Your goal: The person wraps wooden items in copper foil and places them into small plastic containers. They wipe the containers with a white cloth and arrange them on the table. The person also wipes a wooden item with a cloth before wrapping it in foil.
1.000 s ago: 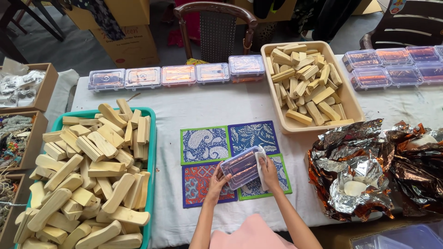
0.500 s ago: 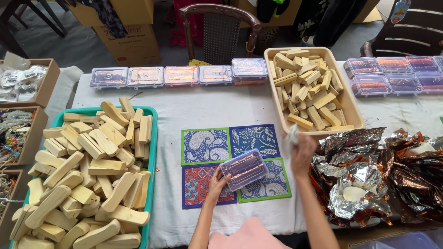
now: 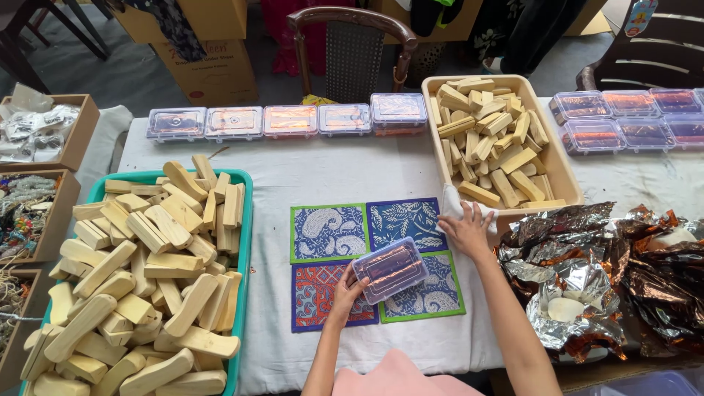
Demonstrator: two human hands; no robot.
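Note:
My left hand (image 3: pixel 345 292) holds a clear lidded plastic box (image 3: pixel 390 269) tilted above a mat of four patterned squares (image 3: pixel 334 232) in blue, red and green. My right hand (image 3: pixel 465 232) rests with fingers spread on a white cloth (image 3: pixel 455 202) at the mat's right edge, just below the beige tray of wooden blocks (image 3: pixel 555 158). Nothing is gripped in the right hand.
A green tray (image 3: pixel 244 220) heaped with larger wooden pieces sits at the left. Rows of closed clear boxes (image 3: pixel 290 121) line the back, with more boxes (image 3: pixel 631 117) at the far right. Crumpled foil (image 3: pixel 609 271) lies to the right. Cardboard boxes (image 3: pixel 70 147) stand at the left.
My right hand let go of the clear box and moved up and right onto the white cloth. The left hand alone now holds the box over the mat.

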